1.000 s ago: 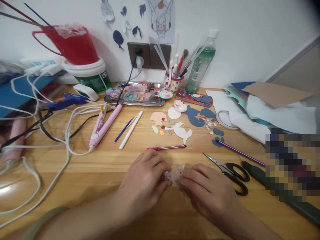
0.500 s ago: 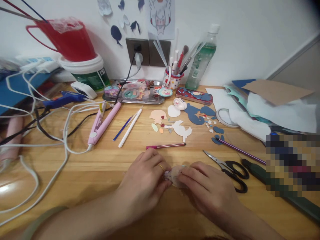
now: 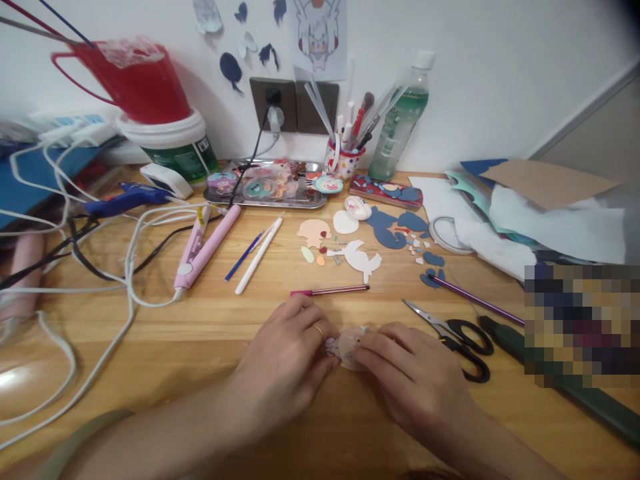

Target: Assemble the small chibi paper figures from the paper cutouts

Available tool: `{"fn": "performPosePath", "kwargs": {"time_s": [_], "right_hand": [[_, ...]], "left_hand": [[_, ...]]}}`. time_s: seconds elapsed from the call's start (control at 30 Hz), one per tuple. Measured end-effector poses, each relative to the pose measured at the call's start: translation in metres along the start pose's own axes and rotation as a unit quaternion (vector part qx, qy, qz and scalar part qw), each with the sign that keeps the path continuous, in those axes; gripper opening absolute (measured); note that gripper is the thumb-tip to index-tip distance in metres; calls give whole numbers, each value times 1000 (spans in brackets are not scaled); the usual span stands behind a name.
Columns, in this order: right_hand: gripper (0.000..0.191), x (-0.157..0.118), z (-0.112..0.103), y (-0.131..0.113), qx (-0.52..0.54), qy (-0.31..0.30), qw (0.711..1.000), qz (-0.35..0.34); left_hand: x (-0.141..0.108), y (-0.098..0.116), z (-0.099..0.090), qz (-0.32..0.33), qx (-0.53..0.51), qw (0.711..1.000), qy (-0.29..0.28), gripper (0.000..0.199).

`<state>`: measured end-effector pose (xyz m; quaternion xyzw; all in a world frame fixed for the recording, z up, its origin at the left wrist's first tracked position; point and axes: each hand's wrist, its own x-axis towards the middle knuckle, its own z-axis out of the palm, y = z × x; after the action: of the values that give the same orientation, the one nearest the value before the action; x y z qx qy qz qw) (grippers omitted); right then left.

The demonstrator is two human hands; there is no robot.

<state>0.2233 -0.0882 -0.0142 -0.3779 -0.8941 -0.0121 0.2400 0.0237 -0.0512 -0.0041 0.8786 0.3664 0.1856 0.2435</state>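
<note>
A small pale, roundish flat piece lies between my two hands, low in the middle of the head view. My left hand has its fingers pinched on the narrow lilac-grey part at the piece's left side; a ring is on one finger. On the right side, the fingers of my right hand are closed on the round part and cover some of it. A pink-capped pen lies just beyond my left hand. Scissors with black handles rest beside my right hand, blades pointing away to the left.
Paper cutouts lie beyond the pen. At left are a pink hair iron, white cables and a white pen. A metal tray, pen cup and bottle stand by the wall. A purple pencil lies right.
The view has shifted slightly. More of the round piece shows between my hands, and both hands keep nearly the same grip on it.
</note>
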Motion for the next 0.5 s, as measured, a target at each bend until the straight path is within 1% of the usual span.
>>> {"fn": "performPosePath", "kwargs": {"time_s": [0.33, 0.5], "right_hand": [[14, 3, 2, 2, 8, -12, 1000, -2], [14, 1, 3, 2, 19, -7, 1000, 4]], "left_hand": [[0, 0, 0, 0, -3, 1000, 1, 8], [0, -1, 0, 6, -2, 1000, 1, 9]]}}
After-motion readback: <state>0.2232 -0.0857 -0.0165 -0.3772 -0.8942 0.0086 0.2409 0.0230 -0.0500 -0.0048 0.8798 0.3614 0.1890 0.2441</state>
